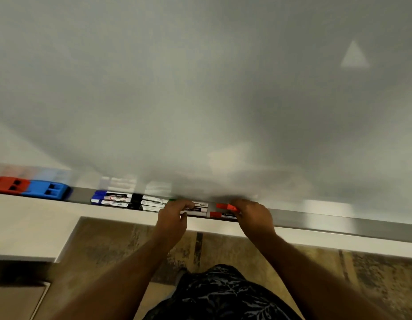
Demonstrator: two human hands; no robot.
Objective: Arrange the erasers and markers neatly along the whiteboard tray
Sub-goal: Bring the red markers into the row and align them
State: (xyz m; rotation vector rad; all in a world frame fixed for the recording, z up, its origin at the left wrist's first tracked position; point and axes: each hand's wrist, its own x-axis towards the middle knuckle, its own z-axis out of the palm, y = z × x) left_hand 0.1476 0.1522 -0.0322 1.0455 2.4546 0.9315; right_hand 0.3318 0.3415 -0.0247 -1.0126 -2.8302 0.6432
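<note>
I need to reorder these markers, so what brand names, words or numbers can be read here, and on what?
No text can be read.
Blue and black markers: dark label bands with pale print, too blurred.
Red markers: a dark label with pale letters, too blurred and partly under the right hand.
Red eraser, blue eraser: no print visible.

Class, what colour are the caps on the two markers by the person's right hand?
Red caps, seen in the head view, beside the right hand.

No legible text anywhere. Printed labels on marker barrels (122,199) in tray (315,218): dark bands with white lettering, too blurred to read. Partial label beside red cap (215,214), also unreadable.
</note>
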